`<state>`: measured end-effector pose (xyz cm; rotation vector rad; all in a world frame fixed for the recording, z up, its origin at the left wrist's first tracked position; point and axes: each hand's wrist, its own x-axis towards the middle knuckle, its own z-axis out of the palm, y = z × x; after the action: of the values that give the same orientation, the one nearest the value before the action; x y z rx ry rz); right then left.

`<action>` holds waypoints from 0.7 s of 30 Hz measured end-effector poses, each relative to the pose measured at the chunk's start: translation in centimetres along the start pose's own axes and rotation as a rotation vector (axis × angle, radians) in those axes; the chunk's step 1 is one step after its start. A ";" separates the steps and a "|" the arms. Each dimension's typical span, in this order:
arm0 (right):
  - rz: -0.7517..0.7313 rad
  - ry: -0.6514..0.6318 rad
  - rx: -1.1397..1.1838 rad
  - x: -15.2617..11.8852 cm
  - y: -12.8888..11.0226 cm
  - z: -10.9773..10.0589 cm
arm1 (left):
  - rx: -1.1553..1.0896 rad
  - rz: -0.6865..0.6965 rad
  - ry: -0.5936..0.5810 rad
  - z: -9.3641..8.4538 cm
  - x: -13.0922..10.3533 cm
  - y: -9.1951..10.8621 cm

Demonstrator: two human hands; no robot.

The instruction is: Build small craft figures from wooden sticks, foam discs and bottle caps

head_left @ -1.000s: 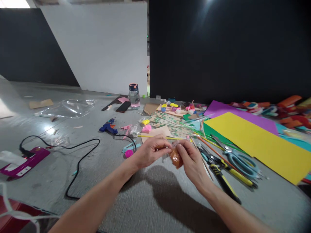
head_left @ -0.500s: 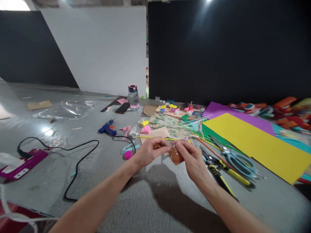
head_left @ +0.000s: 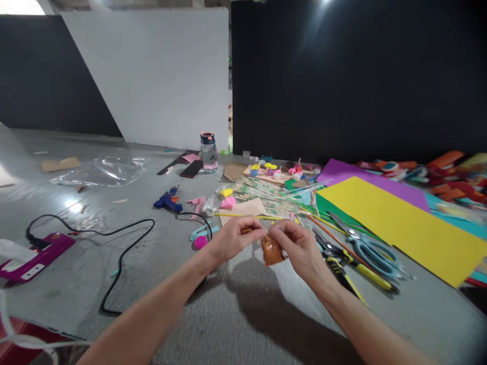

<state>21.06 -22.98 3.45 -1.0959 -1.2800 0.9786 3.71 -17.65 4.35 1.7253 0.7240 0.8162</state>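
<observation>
Pinched by my right hand [head_left: 299, 246] is a clear plastic packet with an orange-brown, clay-like lump [head_left: 272, 251] inside; it hangs below the fingertips. My left hand [head_left: 239, 238] is closed, with a bit of the same brown material [head_left: 246, 229] showing between thumb and fingers. The fingertips of both hands nearly meet above the grey table [head_left: 228, 314]. Just left of my left hand lies a bright pink round disc [head_left: 200, 243]. Pliers with yellow and black handles [head_left: 344, 279] lie beside my right wrist.
Blue-handled scissors [head_left: 375, 256] and yellow sheets [head_left: 403, 228] lie at the right. Paper-wrapped sticks [head_left: 266, 195] spread beyond my hands. A water bottle [head_left: 209, 153] stands at the back. At the left are a blue glue gun [head_left: 168, 202], its black cord and a purple power strip [head_left: 41, 258].
The packet with the brown lump has tipped and now hangs lower and slightly further left beneath the right fingertips. Both hands stay nearly where they were.
</observation>
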 end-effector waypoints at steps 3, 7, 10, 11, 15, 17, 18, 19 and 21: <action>-0.015 -0.024 -0.082 -0.2 -0.1 0.0 | 0.023 0.011 -0.010 0.0 0.0 0.0; -0.054 -0.046 -0.178 -0.3 -0.4 -0.1 | 0.021 0.009 -0.017 -0.2 0.0 0.4; -0.056 -0.051 -0.174 -0.2 -0.3 -0.3 | -0.001 -0.016 -0.055 -0.3 0.0 0.6; -0.050 -0.052 -0.174 -0.2 -0.3 -0.4 | 0.006 -0.020 -0.058 -0.3 0.0 0.6; -0.043 -0.066 -0.239 -0.1 -0.4 -0.8 | 0.128 0.034 -0.020 -0.6 0.0 0.4; -0.057 -0.085 -0.309 -0.1 -0.6 -1.0 | 0.177 0.058 0.001 -0.7 0.0 0.4; -0.064 -0.097 -0.338 0.0 -0.7 -1.2 | 0.177 0.060 0.011 -0.8 0.0 0.4; -0.072 -0.108 -0.358 0.2 -0.8 -1.3 | 0.160 0.057 0.021 -0.9 0.1 0.4; -0.081 -0.117 -0.370 0.6 -1.2 -1.6 | 0.100 0.043 0.033 -1.2 0.2 0.4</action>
<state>22.65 -22.73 4.81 -1.2690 -1.6326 0.7709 2.87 -16.96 5.06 1.8262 0.7635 0.8520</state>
